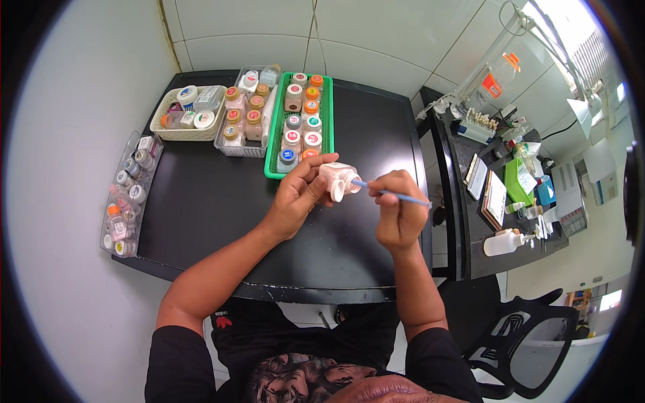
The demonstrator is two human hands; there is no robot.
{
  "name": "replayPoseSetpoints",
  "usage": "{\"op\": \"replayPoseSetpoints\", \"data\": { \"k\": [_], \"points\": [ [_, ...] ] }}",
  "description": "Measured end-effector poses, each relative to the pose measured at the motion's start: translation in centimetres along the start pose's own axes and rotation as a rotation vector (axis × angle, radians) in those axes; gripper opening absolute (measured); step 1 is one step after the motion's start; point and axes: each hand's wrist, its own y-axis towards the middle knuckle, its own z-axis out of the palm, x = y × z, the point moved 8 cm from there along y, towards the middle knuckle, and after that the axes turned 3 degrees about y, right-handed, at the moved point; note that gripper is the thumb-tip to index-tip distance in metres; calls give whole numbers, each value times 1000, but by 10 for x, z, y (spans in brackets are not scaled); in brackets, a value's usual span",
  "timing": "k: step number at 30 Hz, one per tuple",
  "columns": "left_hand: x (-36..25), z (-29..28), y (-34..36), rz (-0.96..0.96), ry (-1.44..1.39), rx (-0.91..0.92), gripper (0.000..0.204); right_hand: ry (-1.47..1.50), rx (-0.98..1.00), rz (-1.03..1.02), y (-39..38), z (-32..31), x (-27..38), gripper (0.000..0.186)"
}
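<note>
My left hand (299, 191) holds a small square jar (336, 173) of pale pink contents, tipped so its mouth faces right, with a white cap hanging open at the front. In my right hand (396, 201) is a thin light-blue rod (416, 201), its far end at or inside the jar's mouth. Both hands are over the black desk (195, 221), just in front of a green plastic basket (271, 161) of jars with coloured lids.
At the back left stand a cream basket (161, 125) and a clear container (222, 146) of jars; a long tray (130, 195) of jars lies along the left edge. A cluttered dark counter (474, 266) runs along the right, with a chair (524, 339) below.
</note>
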Motion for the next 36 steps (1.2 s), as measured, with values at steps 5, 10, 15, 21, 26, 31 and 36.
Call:
{"op": "replayPoseSetpoints", "data": {
  "k": [5,10,15,21,26,31,36],
  "points": [
    [3,6,0,-36,-101,34,56,-161,22,-183,-2,8,15,16],
    [5,4,0,-2,-75,20,53,-150,24,-201,-1,13,18,15],
    [1,3,1,-1,-41,33,50,-11,62,-149,-2,7,13,15],
    [-3,6,2,48,-57,64,49,-160,-48,-174,-3,6,14,14],
    [-12,9,2,35,-265,57,47,-73,52,-170,0,10,16,12],
    [0,7,-2,56,-308,101,44,-108,40,-189,1,9,19,13],
    [-5,19,-2,-24,-238,141,49,-151,-25,-229,-3,3,19,16]
  ]
}}
